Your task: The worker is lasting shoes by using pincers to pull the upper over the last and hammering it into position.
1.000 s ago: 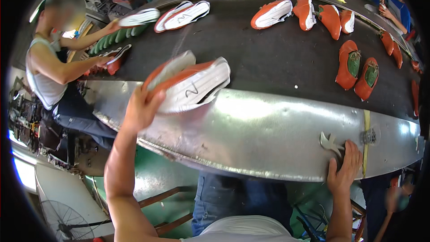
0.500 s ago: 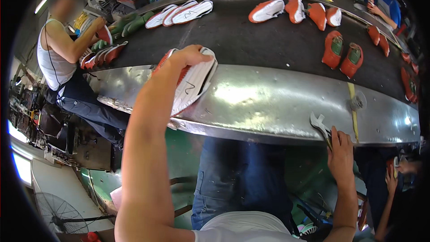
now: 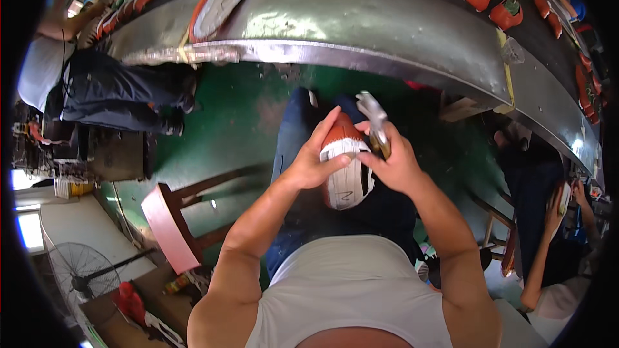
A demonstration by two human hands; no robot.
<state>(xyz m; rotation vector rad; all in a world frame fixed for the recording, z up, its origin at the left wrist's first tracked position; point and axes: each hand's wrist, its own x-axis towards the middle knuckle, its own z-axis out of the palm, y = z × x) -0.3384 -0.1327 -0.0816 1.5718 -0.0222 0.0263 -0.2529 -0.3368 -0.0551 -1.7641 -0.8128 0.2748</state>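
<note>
Over my lap, an orange-red shoe [image 3: 348, 183] with a whitish sole side faces up, its red toe end pointing away from me. My left hand [image 3: 311, 166] grips it from the left, thumb lying across the sole. From the right, my right hand [image 3: 398, 166] holds lasting pincers [image 3: 374, 116] with a silver head, their handles tucked into the palm. Its thumb also presses on the shoe. The far side of the shoe is hidden. Another red and white shoe [image 3: 222, 3] lies sole up on the metal bench edge ahead to the left.
A shiny metal ledge [image 3: 322, 16] borders the dark belt. Red shoes [image 3: 505, 13] stand at the right; more line the far left. A person in dark trousers [image 3: 122, 87] stands left, another works at right. A pink-backed chair [image 3: 171, 229] and a fan [image 3: 80, 280] are lower left.
My left hand has come back from the bench to my lap and now holds a shoe. The right hand brought the pincers from the ledge to that shoe. The view tilted down.
</note>
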